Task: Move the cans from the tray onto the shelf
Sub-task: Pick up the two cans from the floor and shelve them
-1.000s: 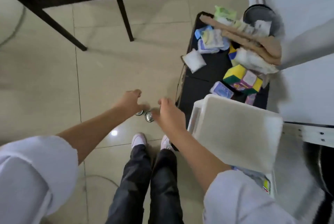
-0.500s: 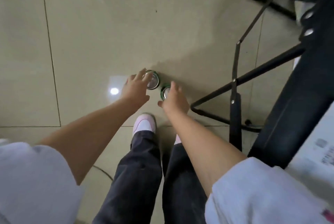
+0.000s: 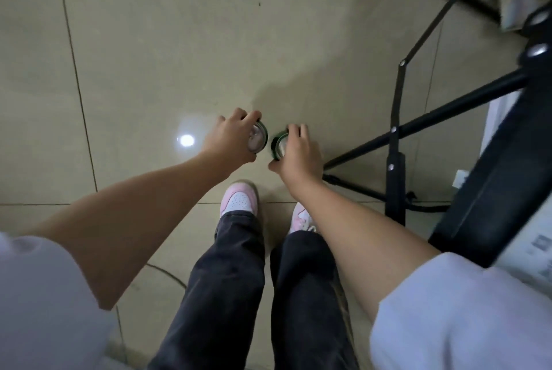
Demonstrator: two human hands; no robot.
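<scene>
We look down and see our two arms reaching out over the floor (image 3: 179, 41). Our left hand (image 3: 231, 141) holds one can (image 3: 259, 140). The fingers (image 3: 249, 116) of that hand curl over the top edge of the can and grip it. We can see the shiny silver top and a thin green rim. Our right hand (image 3: 300, 157) holds a second can (image 3: 279, 147). Its fingers (image 3: 295, 132) wrap around the side of this can and grip it too. This can is green with a silver top. The two cans are just beside each other, with a small gap between them. Both are up in the air above the floor, in front of our feet.

Below the hands we see our pink and white shoes (image 3: 239, 199) and our dark trousers (image 3: 227, 289). Our white sleeves (image 3: 44, 304) show at the bottom corners.

The floor is made of big pale tiles with thin lines between them. A bright round spot of light (image 3: 186, 140) shines on the floor, near the left hand. On the right stands a black metal frame (image 3: 395, 136) with thin bars and small silver bolts. A black cable (image 3: 167, 272) lies on the floor by our left leg.
</scene>
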